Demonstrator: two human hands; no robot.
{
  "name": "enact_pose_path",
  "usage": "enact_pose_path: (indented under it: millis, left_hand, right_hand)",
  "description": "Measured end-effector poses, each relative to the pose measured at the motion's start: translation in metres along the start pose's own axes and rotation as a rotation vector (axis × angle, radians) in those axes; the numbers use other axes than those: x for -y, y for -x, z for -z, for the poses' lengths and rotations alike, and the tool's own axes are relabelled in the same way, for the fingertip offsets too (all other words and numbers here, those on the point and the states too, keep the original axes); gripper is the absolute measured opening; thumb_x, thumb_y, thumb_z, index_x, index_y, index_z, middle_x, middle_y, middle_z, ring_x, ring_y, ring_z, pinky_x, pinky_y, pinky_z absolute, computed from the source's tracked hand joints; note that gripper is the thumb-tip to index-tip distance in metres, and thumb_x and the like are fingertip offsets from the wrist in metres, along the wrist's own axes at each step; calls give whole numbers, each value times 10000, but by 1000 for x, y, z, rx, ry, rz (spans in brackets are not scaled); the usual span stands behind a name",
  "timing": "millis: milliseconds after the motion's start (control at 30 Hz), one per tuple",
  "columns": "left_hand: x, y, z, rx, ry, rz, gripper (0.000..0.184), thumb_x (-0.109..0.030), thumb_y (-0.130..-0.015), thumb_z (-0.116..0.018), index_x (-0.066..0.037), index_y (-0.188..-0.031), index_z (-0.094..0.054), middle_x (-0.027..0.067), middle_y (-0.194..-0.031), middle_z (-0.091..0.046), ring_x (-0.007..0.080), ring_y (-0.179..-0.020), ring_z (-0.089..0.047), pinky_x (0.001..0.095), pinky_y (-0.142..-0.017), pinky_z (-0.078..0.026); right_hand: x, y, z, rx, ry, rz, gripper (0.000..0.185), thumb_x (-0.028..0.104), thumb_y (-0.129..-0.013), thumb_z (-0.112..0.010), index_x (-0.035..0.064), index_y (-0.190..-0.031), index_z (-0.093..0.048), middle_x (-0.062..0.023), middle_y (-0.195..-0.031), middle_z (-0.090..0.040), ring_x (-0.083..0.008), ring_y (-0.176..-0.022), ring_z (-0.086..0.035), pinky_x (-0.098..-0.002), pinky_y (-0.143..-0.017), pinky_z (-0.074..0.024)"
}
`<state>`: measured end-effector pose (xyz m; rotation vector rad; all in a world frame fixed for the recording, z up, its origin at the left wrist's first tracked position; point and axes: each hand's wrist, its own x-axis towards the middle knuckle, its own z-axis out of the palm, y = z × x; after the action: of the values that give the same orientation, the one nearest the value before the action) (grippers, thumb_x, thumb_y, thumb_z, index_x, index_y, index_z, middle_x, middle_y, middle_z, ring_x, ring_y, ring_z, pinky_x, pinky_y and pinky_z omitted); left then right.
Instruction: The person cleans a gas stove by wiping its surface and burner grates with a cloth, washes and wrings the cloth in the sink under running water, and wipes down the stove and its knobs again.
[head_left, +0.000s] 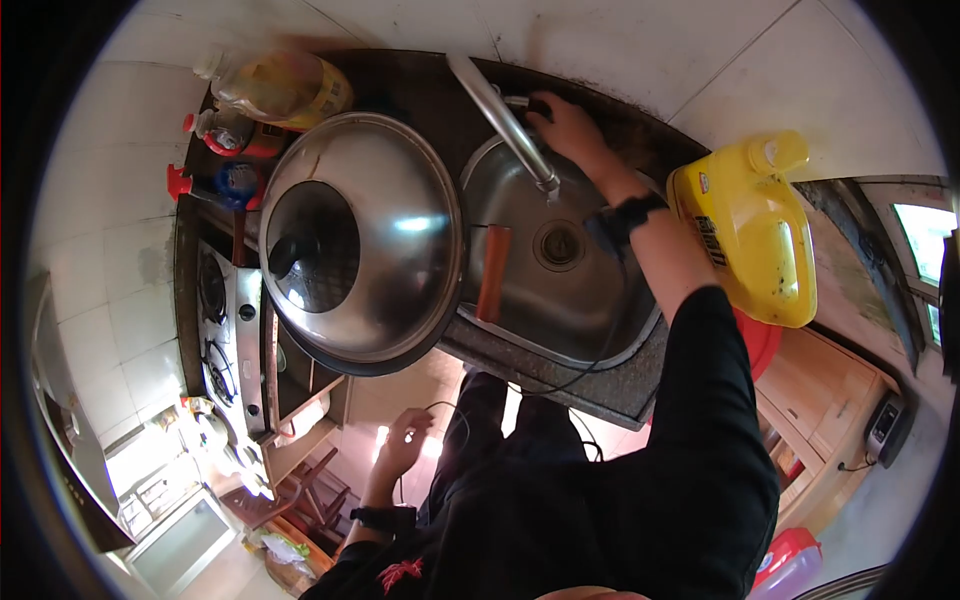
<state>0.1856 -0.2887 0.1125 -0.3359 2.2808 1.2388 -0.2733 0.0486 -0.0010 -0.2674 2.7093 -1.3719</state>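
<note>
My right hand (568, 128) reaches over the sink to the back, its fingers closed around the faucet handle (517, 101), which they partly hide. The metal faucet spout (508, 122) slants down over the steel sink (590, 290), with what looks like a little water at its tip. Down beside my legs, my left hand (404, 442) hangs with fingers loosely bent and nothing visible in it. Left of the sink sits a large wok lid (400, 270) on a dark pan. A reddish-brown handle (493, 272) lies across the sink's left edge.
A yellow jug (745, 235) stands right of the sink. Behind the lid are an oil bottle (285, 88) and smaller bottles with red caps (190, 122). A gas stove (245, 340) is at the left. Thin cables (590, 368) run from my wrist bands (620, 222).
</note>
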Motion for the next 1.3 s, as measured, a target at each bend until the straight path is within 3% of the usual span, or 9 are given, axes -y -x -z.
enact_pose_path:
  millis: [67,200,300,433,500,633,800,1033,1300]
  left_hand:
    - [-61,-32,-16,81,80,-5,166,-87,-961,-565,-4,-1101,-596,117,-1004,-671,188,-943,-657,318,-812,-527]
    - [-119,-117,-79,127,539,-145,269,-141,-995,-533,-39,-1243,-513,46,-1078,-622,165,-978,-622,290,-811,-511]
    - [-166,-203,-126,6,785,14,421,-322,-1023,-502,-97,-1365,-405,45,-1154,-586,160,-996,-581,293,-857,-467]
    - [-194,-302,-155,-149,1169,204,393,-334,-1020,-507,-108,-1334,-441,60,-1184,-587,197,-1018,-592,350,-890,-472]
    - [-158,-336,-172,-120,1291,178,341,-329,-1016,-513,-105,-1272,-489,69,-1187,-593,219,-1056,-599,389,-919,-479]
    - [-143,-333,-176,-128,1478,294,289,-301,-1011,-520,-100,-1219,-521,65,-1171,-604,221,-1078,-605,400,-934,-487]
    - [-148,-330,-168,-164,1424,201,290,-230,-1008,-510,-102,-1268,-500,70,-1228,-585,226,-1122,-587,398,-957,-483]
    - [-141,-282,-158,-367,1278,274,372,-192,-995,-517,-98,-1347,-439,72,-1302,-530,226,-1184,-542,403,-989,-460]
    - [-150,-316,-178,-74,1367,138,364,-237,-1004,-503,-134,-1343,-418,57,-1278,-536,197,-1147,-537,387,-941,-416]
  right_hand:
    - [-11,18,-4,-46,-113,26,385,346,-936,-569,35,-1153,-640,-173,-1037,-685,-302,-958,-667,-405,-836,-515]
    - [7,110,1,-30,-1242,-594,319,259,-990,-464,37,-1103,-665,-102,-1052,-679,-195,-955,-643,-341,-817,-529]
    - [6,147,-10,61,-1462,-612,329,241,-989,-463,38,-1197,-617,-93,-1116,-658,-162,-1015,-624,-309,-891,-487]
    - [-11,157,-26,-55,-1199,-537,301,217,-977,-465,29,-1125,-647,-96,-1033,-679,-189,-970,-644,-329,-809,-525]
    - [-29,160,-30,-77,-458,-230,295,192,-962,-484,50,-1186,-612,-112,-1016,-693,-221,-968,-660,-338,-799,-526]
    - [-49,177,-16,-263,-201,-370,332,237,-926,-545,81,-1217,-588,-145,-1010,-700,-290,-939,-677,-374,-803,-530]
    - [-77,152,-41,50,411,-407,366,267,-817,-664,129,-1152,-613,-166,-957,-699,-387,-913,-666,-472,-778,-527]
    - [-25,155,-14,-31,290,-482,365,251,-808,-664,113,-1142,-607,-183,-974,-696,-384,-920,-670,-486,-785,-523]
    - [55,269,88,-480,-50,-466,343,215,-805,-690,76,-1106,-601,-170,-843,-669,-281,-741,-685,-350,-686,-519]
